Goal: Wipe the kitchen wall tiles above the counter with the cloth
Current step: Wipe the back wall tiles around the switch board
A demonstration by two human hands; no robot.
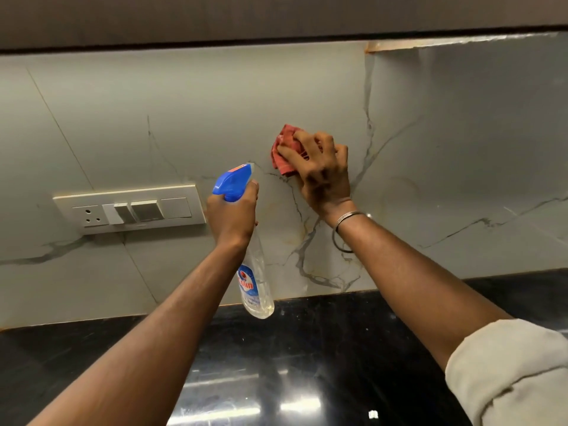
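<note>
A crumpled red cloth [285, 149] is pressed flat against the grey marble-veined wall tiles [190, 118], under the fingers of my right hand [322, 173], which grips it. My left hand [232, 215] holds a clear spray bottle [255, 281] by its neck, just left of and below the cloth. The bottle's blue trigger head [232, 182] points up and right toward the wall. The bottle hangs down in front of the tiles, nearly empty.
A white switch and socket plate [129, 210] is fixed to the wall at the left of my left hand. A glossy black counter [307, 364] runs below the tiles. A dark cabinet underside [276, 16] overhangs the top of the wall.
</note>
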